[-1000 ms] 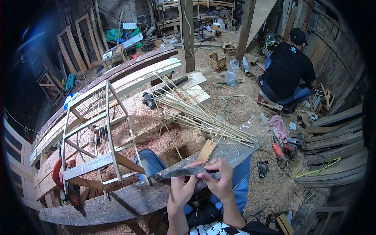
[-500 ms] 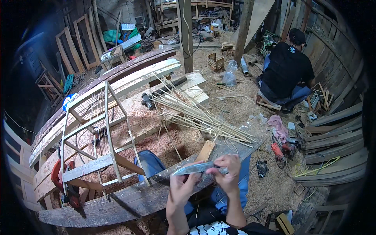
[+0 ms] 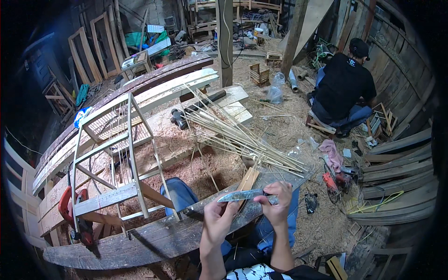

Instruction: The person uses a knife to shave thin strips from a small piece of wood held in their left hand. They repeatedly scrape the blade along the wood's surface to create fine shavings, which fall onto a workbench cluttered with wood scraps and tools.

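My right hand [image 3: 276,203] is wrapped round the handle of a knife [image 3: 240,195], its broad grey blade pointing left. Close under the blade's tip, my left hand [image 3: 216,218] is closed with the thumb up; whatever lies in its fingers is too small to make out. Behind the blade a flat strip of wood [image 3: 248,179] leans on the edge of the dark plank bench [image 3: 154,247]. Beyond it lies a loose bundle of thin bamboo-like sticks [image 3: 233,133], fanned out across the bench.
To the left stands a slatted wooden frame [image 3: 132,158] beside a red-handled tool [image 3: 67,210]. A hammer [image 3: 179,117] rests among boards and shavings. On the floor at right are a red power tool [image 3: 330,183] and a pink cloth [image 3: 330,155]. Another person [image 3: 345,88] crouches farther back.
The knife has shifted slightly right and its blade has turned, uncovering more of the wood strip behind it. My left hand has moved a little to the right. The view has tilted slightly.
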Available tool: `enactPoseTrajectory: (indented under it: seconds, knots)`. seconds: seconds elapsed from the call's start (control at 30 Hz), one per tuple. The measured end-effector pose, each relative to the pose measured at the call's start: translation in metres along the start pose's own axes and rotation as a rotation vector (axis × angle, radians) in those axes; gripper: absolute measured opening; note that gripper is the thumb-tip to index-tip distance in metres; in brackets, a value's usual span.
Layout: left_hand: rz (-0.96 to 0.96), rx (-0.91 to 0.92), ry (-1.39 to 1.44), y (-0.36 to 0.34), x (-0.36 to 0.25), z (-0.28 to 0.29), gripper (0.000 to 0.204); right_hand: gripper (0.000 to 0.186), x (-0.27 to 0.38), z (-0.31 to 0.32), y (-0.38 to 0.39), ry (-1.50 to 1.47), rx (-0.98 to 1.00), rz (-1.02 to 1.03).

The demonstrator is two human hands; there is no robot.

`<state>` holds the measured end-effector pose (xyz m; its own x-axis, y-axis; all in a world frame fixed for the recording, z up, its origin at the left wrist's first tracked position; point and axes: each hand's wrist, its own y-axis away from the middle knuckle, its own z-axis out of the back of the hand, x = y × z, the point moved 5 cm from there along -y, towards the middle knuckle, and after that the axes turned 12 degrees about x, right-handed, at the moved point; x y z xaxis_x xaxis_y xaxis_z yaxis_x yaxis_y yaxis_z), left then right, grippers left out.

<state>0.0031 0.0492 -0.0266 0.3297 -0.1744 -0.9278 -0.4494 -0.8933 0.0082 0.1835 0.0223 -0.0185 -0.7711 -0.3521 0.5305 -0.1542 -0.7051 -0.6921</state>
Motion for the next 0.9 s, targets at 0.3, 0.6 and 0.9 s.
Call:
enactPoseTrajectory:
  seconds: [0.3, 0.6, 0.9]
  knots:
    - [0.012, -0.353, -0.108, 0.027, -0.046, 0.035, 0.023, 0.034, -0.069, 0.043, 0.026, -0.149, -0.185, -0.449]
    - [-0.021, -0.052, -0.027, -0.001, -0.013, -0.003, 0.025, 0.036, 0.029, 0.005, -0.006, -0.235, 0.084, -0.034]
    - [0.029, 0.054, 0.028, 0.004, -0.007, -0.018, 0.028, 0.035, 0.033, -0.004, -0.006, -0.213, 0.149, 0.024]
